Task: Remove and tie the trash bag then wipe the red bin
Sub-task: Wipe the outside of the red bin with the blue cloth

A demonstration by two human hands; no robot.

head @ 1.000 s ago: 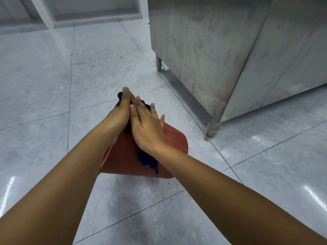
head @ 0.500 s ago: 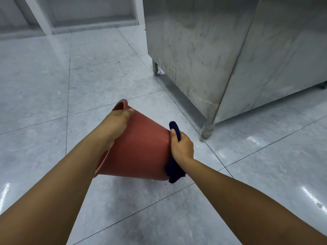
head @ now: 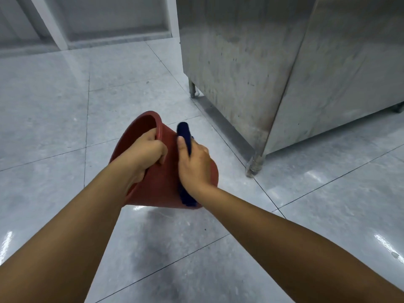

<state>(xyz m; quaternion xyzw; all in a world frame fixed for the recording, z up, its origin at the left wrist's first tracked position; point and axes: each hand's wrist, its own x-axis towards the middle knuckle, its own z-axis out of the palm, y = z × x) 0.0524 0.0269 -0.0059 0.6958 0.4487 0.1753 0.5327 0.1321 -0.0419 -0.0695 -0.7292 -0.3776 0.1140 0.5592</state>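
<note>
Grey glossy tiled floor (head: 54, 119) fills my view, with a scuffed stainless-steel cabinet on short legs (head: 273, 62) in the upper right of the frame. At centre I have the red round plastic bin (head: 161, 184) tipped on its side, mouth facing the upper left. My left hand (head: 146, 153) grips its rim, fingers curled inside. My right hand (head: 193, 162) presses a dark navy cloth (head: 184, 134) against the bin's outer wall.

Grey tiled floor (head: 54, 119) fills most of the frame — glossy, with dark grout lines. Upper right, a scuffed steel cabinet (head: 251, 62) stands on short legs (head: 192, 89). Upper left — a pale wall base (head: 113, 22), recessed.
</note>
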